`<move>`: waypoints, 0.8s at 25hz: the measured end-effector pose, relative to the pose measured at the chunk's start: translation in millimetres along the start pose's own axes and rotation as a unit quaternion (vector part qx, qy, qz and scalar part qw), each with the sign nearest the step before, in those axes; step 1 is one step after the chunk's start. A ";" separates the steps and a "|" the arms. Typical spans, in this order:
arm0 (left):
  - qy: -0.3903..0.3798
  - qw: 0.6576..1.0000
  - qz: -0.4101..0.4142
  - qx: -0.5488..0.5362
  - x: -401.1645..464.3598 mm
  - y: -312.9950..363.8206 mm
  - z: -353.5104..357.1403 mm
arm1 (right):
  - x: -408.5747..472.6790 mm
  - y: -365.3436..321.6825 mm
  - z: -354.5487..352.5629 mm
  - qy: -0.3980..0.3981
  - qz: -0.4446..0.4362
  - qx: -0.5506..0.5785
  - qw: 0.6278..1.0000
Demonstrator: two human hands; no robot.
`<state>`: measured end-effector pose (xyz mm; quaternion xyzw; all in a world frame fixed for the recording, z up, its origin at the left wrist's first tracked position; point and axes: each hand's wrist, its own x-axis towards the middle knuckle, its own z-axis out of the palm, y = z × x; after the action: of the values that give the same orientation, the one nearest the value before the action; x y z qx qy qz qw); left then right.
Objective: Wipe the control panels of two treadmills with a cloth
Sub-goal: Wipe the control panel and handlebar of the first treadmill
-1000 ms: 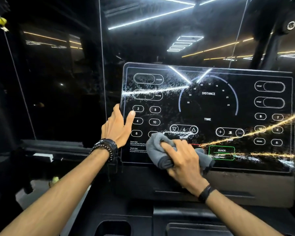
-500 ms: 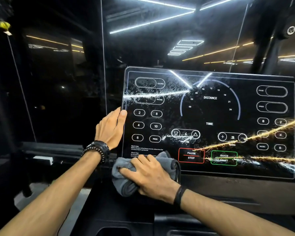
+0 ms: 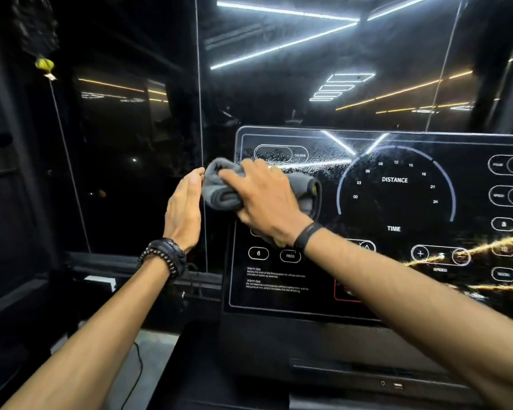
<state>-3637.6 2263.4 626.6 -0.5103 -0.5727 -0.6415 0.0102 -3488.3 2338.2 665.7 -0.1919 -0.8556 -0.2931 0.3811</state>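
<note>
A black glossy treadmill control panel (image 3: 391, 226) with white button outlines and a DISTANCE dial fills the right half of the view. My right hand (image 3: 267, 199) holds a bunched grey cloth (image 3: 219, 187) against the panel's upper left part, near the CALORIE window, which shows droplets. My left hand (image 3: 185, 208) is flat with straight fingers, just left of the panel's left edge, its fingertips beside the cloth. Whether it touches the panel edge is unclear.
Dark glass (image 3: 131, 128) behind the panel reflects ceiling light strips. A black ledge (image 3: 107, 261) runs along the left. Below the panel is the treadmill's dark console body (image 3: 308, 365). A thin cable (image 3: 137, 368) lies on the pale floor at lower left.
My right hand has carried the cloth from the panel's bottom left edge up to its upper left part. My left hand slid up along the panel's left edge.
</note>
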 end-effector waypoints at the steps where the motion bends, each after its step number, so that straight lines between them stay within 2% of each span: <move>1: 0.006 1.000 0.011 0.006 3.4 4.1 1.9 | 12.1 8.2 -1.8 0.012 0.009 -0.008 1.000; 9: 0.011 0.981 0.087 0.171 35.3 42.4 25.6 | 47.2 53.4 -12.6 0.096 0.107 -0.041 0.989; 14: -0.027 0.948 0.180 0.261 47.4 75.1 62.9 | 8.1 106.5 -33.6 0.118 0.173 -0.061 0.976; 20: -0.083 0.918 0.227 0.316 59.2 114.6 131.7 | -56.2 176.1 -67.5 0.147 0.256 -0.070 0.953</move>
<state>-3512.8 2356.0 725.8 -0.6479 -0.6133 -0.3633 0.2686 -3319.0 2421.5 721.7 -0.3854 -0.6899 -0.2695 0.5504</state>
